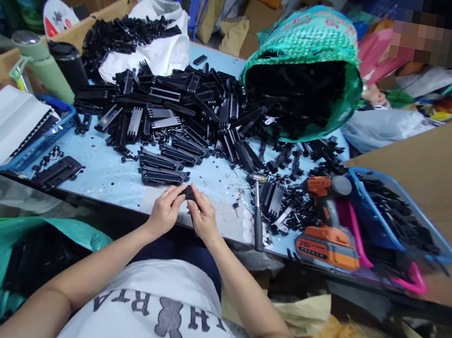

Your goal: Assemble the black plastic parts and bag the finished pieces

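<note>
My left hand (165, 211) and my right hand (203, 218) meet at the near edge of the light blue table (119, 176). Both are closed in a pinch on one small black plastic part (189, 193) held between them just above the tabletop. Right behind the hands lie two stacked black comb-like pieces (163, 168). Further back spreads a big heap of the same black plastic pieces (184, 109). A hammer (259, 213) lies to the right of my right hand.
An orange cordless drill (327, 224) rests at the right, beside a blue basket (400, 220) of black parts. A green woven sack (309, 70) lies open at the back. A blue tray (45, 140) with a white booklet sits left, behind it bottles (47, 67). Another person sits far right.
</note>
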The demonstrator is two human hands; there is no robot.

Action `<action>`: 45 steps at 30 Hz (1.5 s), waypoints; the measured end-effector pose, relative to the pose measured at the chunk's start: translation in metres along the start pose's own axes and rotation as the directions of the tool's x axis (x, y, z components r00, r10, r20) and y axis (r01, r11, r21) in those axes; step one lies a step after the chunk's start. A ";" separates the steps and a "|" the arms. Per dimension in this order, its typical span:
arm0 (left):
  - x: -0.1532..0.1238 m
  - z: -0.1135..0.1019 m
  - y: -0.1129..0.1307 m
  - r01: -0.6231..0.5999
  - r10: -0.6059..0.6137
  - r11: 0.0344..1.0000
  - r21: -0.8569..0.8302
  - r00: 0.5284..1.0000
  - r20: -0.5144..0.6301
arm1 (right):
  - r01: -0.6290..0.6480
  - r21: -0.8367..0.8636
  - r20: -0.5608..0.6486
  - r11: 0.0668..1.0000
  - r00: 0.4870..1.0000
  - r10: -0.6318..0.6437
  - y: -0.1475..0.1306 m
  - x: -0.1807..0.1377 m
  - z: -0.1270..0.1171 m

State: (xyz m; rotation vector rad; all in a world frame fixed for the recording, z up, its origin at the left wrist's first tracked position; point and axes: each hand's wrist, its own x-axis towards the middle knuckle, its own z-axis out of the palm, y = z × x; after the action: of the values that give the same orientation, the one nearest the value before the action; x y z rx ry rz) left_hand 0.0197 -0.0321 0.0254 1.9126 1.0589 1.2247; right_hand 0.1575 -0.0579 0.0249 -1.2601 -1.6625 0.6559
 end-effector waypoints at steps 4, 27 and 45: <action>-0.009 0.006 -0.010 0.170 -0.172 0.966 0.196 0.985 -0.008 | -0.045 -0.273 0.115 0.961 0.990 0.079 0.023 0.020 -0.032; 0.025 0.005 -0.014 -0.410 -0.075 0.768 0.492 0.706 0.705 | 0.068 -0.940 0.119 0.334 0.984 0.134 0.084 0.090 -0.211; 0.021 0.009 -0.011 -0.358 0.035 0.850 0.386 0.770 0.638 | 0.145 -0.663 0.334 0.735 0.935 0.117 0.001 -0.023 -0.073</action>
State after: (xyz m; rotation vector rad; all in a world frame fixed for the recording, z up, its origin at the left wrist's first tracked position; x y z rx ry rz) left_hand 0.0296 -0.0093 0.0214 2.6240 0.8517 0.3411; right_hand 0.2249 -0.0875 0.0477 -1.7059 -2.3475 0.2517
